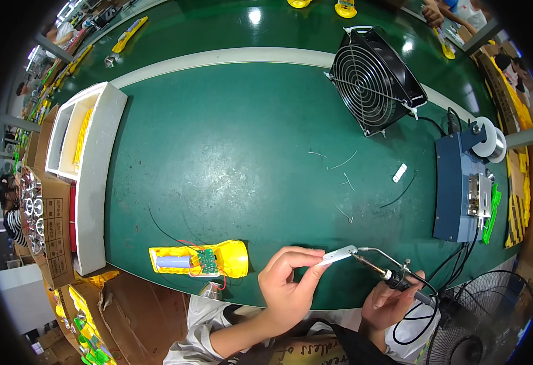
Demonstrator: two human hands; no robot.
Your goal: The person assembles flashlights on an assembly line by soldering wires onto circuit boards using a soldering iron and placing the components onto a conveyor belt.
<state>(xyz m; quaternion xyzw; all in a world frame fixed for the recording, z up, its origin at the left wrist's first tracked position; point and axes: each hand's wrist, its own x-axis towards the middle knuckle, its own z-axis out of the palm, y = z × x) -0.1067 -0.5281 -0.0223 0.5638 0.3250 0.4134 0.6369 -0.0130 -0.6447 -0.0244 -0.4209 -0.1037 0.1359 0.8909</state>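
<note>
Between thumb and fingers, my left hand (pixel 287 283) pinches a small flat white plastic piece (pixel 338 254). My right hand (pixel 391 301) is closed round a soldering iron (pixel 394 278) with a thin curved metal tube fixed to it. The iron's tip is at the far right end of the white piece; whether they touch I cannot tell. Left of my left hand lies an open yellow flashlight housing (pixel 233 258) with a green circuit board (pixel 207 261), a pale purple battery cell (pixel 173 261) and red and black wires. A shiny reflector cup (pixel 210 291) sits at the table's near edge.
A black fan (pixel 373 82) stands at the back right. On the right is a blue-grey soldering machine (pixel 452 188) with a solder wire spool (pixel 490 141). Wire scraps and another white piece (pixel 400 173) lie mid-right. A white foam box (pixel 90 182) lines the left edge.
</note>
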